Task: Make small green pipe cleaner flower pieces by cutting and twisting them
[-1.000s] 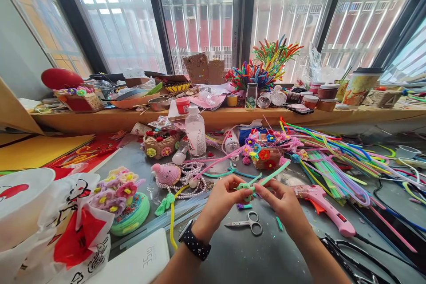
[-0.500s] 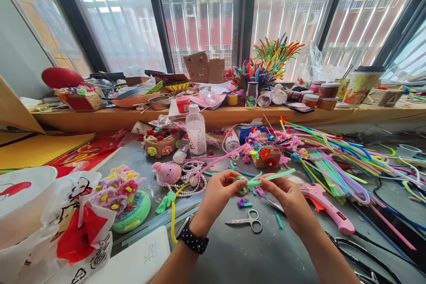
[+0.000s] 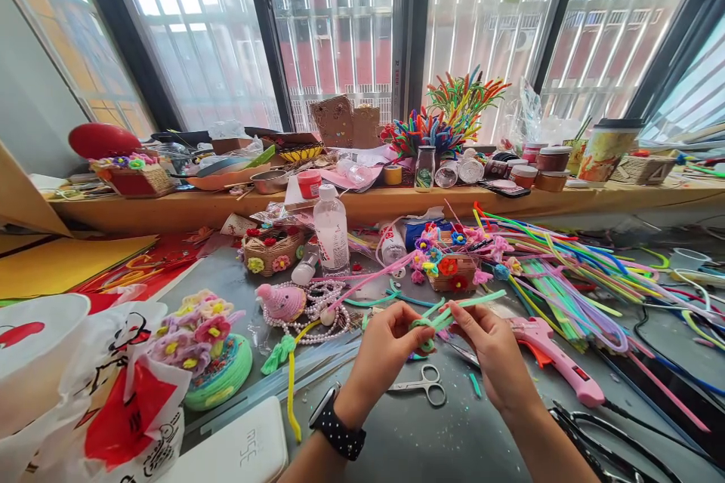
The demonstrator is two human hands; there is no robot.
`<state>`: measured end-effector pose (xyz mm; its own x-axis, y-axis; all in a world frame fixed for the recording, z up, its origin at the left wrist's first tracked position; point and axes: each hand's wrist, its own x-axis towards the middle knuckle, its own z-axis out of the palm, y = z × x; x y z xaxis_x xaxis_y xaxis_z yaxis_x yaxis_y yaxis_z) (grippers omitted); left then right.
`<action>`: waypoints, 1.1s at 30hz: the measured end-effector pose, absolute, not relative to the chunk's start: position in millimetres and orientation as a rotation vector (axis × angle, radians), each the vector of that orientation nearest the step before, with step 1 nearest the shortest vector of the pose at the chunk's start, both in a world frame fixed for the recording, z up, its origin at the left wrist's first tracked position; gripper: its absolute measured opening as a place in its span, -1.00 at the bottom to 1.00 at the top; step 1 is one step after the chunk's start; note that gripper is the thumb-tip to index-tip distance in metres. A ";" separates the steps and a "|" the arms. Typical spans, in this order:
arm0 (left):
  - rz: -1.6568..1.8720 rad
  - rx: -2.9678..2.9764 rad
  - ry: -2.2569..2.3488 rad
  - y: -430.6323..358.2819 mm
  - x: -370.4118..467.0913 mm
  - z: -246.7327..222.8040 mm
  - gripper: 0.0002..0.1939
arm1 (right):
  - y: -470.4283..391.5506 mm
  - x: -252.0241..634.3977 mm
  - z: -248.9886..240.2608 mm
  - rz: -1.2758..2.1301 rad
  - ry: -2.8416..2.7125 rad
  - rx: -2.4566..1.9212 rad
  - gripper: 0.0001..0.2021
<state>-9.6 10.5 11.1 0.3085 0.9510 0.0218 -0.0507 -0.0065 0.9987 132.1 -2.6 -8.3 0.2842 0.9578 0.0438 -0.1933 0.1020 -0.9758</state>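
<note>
Mint-green pipe cleaners (image 3: 473, 301), looped at one end, are held above the middle of the grey table. My left hand (image 3: 395, 347) is closed, pinching the looped end between thumb and fingers. Closed on the straighter strands is my right hand (image 3: 492, 353), whose thumb and forefinger press together. Below the hands lie small metal scissors (image 3: 427, 386), their blades partly covered by my left hand. A short teal snippet (image 3: 474, 385) rests beside them. Just right of my right hand is a pink glue gun (image 3: 560, 359).
A bundle of colored pipe cleaners (image 3: 558, 294) spreads across the right. Behind the hands stand a clear bottle (image 3: 331, 234) and a flower-covered basket (image 3: 453, 272). At left are a crocheted flower pot (image 3: 218, 370), a white power bank (image 3: 238, 445) and a plastic bag (image 3: 124, 392).
My left hand has shifted slightly right, nearer my right hand, with the looped end. A green strand now sticks up between the hands. The whole view has tilted slightly.
</note>
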 end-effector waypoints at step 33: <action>0.980 1.093 0.872 9.3 -4.9 6.8 -0.68 | -3.0 133.0 -3.4 1.239 -0.701 -1.000 -0.73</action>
<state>-4.9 9.3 6.8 0.3294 0.9401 -0.0884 -0.1976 0.1602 0.9671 133.0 -3.0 -3.4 0.2176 0.9727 -0.0808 -0.4315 0.0216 -0.9018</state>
